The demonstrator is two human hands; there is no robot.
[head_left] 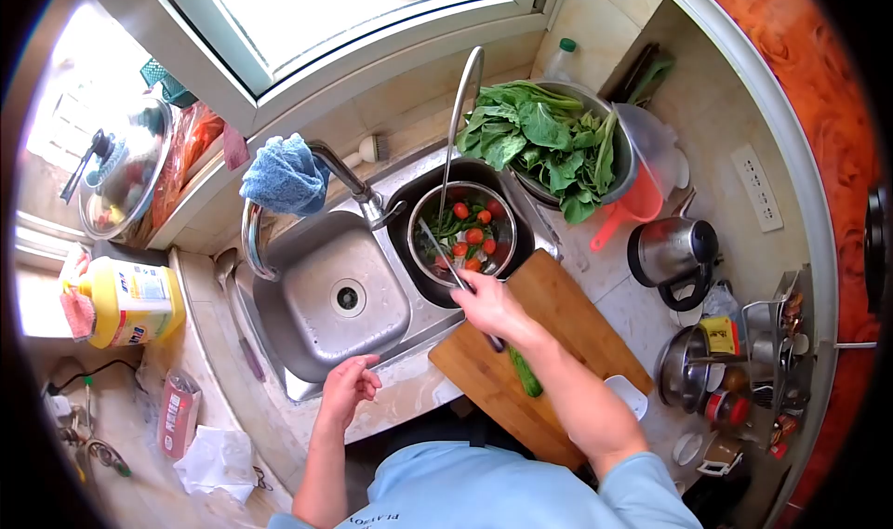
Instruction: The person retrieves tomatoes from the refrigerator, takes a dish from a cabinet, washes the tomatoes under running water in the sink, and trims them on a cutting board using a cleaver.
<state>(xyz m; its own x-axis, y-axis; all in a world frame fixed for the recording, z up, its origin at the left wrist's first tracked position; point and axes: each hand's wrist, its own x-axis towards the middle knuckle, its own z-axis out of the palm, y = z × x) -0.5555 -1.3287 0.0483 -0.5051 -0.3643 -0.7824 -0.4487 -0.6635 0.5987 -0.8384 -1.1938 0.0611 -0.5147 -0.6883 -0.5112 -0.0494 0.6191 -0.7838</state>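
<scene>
My right hand (493, 306) is closed around a knife, its thin blade (439, 248) reaching over the metal bowl (511, 224) in the right sink basin. Inside that bowl lie red cherry tomatoes (474, 236) and cut green vegetables (448, 224). My left hand (349, 385) holds nothing; it hovers by the front rim of the left basin with its fingers apart and loosely bent. Under my right forearm, a wooden cutting board (544, 297) carries a green cucumber-like piece (526, 373), partly covered by the arm.
Leafy greens (549, 138) overflow a large pot behind the board. An electric kettle (674, 250) and red strainer (637, 204) stand to the right. The faucet (372, 204) bears a blue cloth (286, 176). A yellow jug (139, 301) stands left of the left basin (321, 329).
</scene>
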